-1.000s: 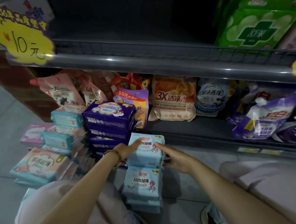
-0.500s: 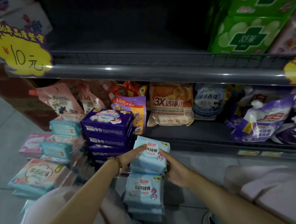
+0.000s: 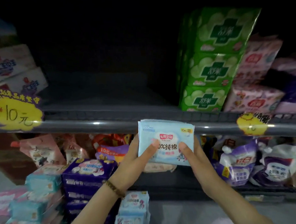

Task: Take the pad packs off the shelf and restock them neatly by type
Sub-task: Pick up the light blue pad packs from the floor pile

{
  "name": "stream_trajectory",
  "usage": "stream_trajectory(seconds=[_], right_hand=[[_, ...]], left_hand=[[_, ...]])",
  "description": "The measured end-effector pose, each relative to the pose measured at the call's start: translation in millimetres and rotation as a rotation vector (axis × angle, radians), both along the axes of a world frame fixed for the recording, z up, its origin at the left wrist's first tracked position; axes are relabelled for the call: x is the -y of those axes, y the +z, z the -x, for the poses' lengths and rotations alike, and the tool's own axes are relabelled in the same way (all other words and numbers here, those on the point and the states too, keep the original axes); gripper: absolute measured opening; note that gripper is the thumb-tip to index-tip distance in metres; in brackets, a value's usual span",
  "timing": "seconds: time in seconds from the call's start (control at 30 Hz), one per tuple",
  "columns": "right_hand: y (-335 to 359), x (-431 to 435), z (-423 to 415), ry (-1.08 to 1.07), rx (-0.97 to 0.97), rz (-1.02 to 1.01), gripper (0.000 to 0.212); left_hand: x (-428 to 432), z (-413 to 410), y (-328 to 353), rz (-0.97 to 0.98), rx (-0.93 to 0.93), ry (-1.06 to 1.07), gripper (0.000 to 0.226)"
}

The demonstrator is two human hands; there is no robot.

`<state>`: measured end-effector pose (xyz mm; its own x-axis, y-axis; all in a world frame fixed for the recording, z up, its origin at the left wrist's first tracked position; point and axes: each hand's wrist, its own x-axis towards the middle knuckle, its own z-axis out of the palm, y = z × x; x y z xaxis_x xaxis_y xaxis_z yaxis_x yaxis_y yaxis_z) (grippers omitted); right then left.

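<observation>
I see both hands gripping 1 light-blue pad pack [image 3: 169, 155], held upright between them. My left hand [image 3: 136, 162] curls round its left edge with the thumb pressed on the printed front; my right hand [image 3: 192, 159] does the same on the right edge. The other fingers are hidden behind the pack. Its top edge looks layered, and I cannot tell whether a 2nd pack sits behind it.

Just behind the fingertips runs the grey shelf rail [image 3: 93, 123], with the dark upper shelf [image 3: 99, 90] above it. Up and to the right of my right fingers stand 3 stacked green packs [image 3: 213, 62]. Below my left wrist, which wears a beaded bracelet [image 3: 113, 188], is a stack of matching light-blue packs [image 3: 131, 210]. Left of my left fingers are purple packs [image 3: 85, 175], then teal packs [image 3: 42, 180]. Detergent pouches [image 3: 237, 162] lie right of my right fingers.
</observation>
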<state>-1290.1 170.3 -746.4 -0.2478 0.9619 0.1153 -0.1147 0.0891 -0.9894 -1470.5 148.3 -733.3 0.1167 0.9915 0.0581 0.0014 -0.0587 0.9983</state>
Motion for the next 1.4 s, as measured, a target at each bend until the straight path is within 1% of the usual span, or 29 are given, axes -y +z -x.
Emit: stream_trajectory(seconds=[0.03, 0.13, 0.2, 0.23, 0.3, 0.37, 0.43, 0.57, 0.6, 0.67, 0.73, 0.77, 0.8, 0.83, 0.9, 0.93, 0.97, 1.0, 1.13, 1.2, 1.4], right_hand=[[16, -9, -3, 0.006, 0.011, -0.089, 0.051], [56, -46, -5, 0.038, 0.099, -0.294, 0.090], [79, -77, -4, 0.058, 0.168, -0.388, 0.091], [89, -93, -2, 0.071, 0.209, -0.434, 0.092], [101, -126, 2, 0.111, 0.279, -0.501, 0.102], [99, -160, 5, 0.158, 0.340, -0.513, 0.109], [83, -194, 6, 0.160, 0.392, -0.482, 0.112], [48, -221, 5, 0.162, 0.558, -0.292, 0.104], [43, -221, 5, 0.144, 0.591, -0.269, 0.103], [38, -216, 6, 0.076, 0.606, -0.320, 0.103], [34, -209, 3, 0.038, 0.607, -0.458, 0.099], [33, -202, 0, 0.025, 0.635, -0.541, 0.093], [31, -194, -4, 0.005, 0.711, -0.634, 0.084], [27, -188, -10, -0.024, 0.840, -0.767, 0.072], [22, -186, -25, -0.071, 1.163, -1.123, 0.051], [20, -188, -33, -0.041, 1.312, -1.232, 0.049], [19, -192, -40, -0.004, 1.437, -1.276, 0.051], [20, -197, -47, 0.010, 1.516, -1.297, 0.053], [28, -219, -61, 0.010, 1.677, -1.305, 0.061], [28, -224, -60, 0.020, 1.727, -1.285, 0.063], [23, -231, -61, 0.005, 1.650, -1.316, 0.064]], left_hand=[[-8, -1, 16, -0.091, -0.023, -0.006, 0.043], [-43, 7, 59, -0.314, -0.175, 0.009, 0.055], [-75, 18, 80, -0.406, -0.263, 0.020, 0.061], [-92, 24, 86, -0.426, -0.313, 0.030, 0.067], [-126, 36, 88, -0.441, -0.430, 0.051, 0.082], [-157, 42, 79, -0.430, -0.514, 0.050, 0.095], [-182, 46, 63, -0.349, -0.562, 0.036, 0.107], [-208, 45, 33, -0.165, -0.759, -0.054, 0.117], [-211, 43, 31, -0.143, -0.775, -0.067, 0.115], [-214, 43, 31, -0.153, -0.815, -0.048, 0.116], [-212, 42, 37, -0.216, -0.908, 0.004, 0.114], [-210, 41, 38, -0.272, -0.948, 0.030, 0.110], [-207, 39, 39, -0.325, -0.971, 0.044, 0.106], [-206, 37, 40, -0.359, -0.973, 0.039, 0.102], [-208, 33, 37, -0.365, -0.950, -0.004, 0.095], [-211, 31, 36, -0.353, -0.949, -0.016, 0.093], [-216, 30, 34, -0.344, -0.957, -0.017, 0.092], [-223, 29, 33, -0.335, -0.968, -0.014, 0.093], [-258, 24, 35, -0.317, -1.000, -0.004, 0.088], [-279, 22, 35, -0.313, -1.013, -0.011, 0.086], [-330, 12, 33, -0.306, -0.994, 0.008, 0.085]])
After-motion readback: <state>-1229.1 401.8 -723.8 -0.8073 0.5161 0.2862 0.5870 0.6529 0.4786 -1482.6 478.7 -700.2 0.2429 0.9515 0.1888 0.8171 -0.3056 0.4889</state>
